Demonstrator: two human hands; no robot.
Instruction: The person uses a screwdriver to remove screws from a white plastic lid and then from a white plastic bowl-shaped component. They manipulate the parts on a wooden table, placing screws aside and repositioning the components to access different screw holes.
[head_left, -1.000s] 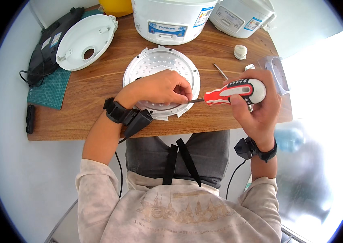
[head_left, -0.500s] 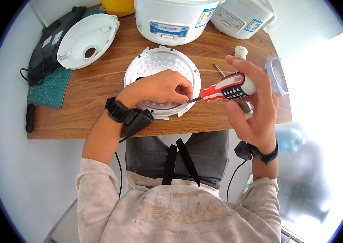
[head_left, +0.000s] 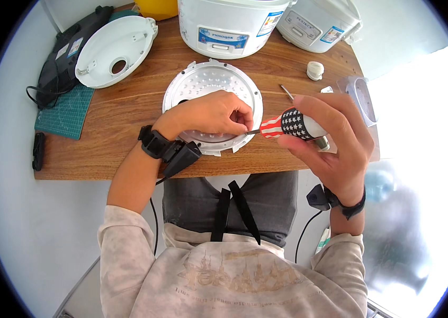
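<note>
Silvery metal disc [head_left: 212, 84] lying flat on the desk [head_left: 123, 138], right in front of the person, and to me it looks mid-job. Left hand [head_left: 217, 112] is laid across it, thumb and finger bunched up at the rim around the tip of the driver [head_left: 292, 126]. Can't tell if they're pinching the bit, some tiny screw or only the edge. Right hand [head_left: 343, 139] has the red-striped handle pinched kinda loosely, thumb underneath and fingers over the top, with the shaft pointing left, nearly level. As for progress: the white cover [head_left: 108, 46] is lying apart at the far left, not on the disc, so those two are separate for now. Dark dots sit around the rim, but they're too small to say if they're screws or bare holes, so no honest count of what's done. My read is that the spot under the driver isn't finished, and whether it's tightening or loosening I couldn't tell you. Joining cover and disc, if they even belong together, is plainly not done. Two white cookers [head_left: 224, 18] stand at the back.
</note>
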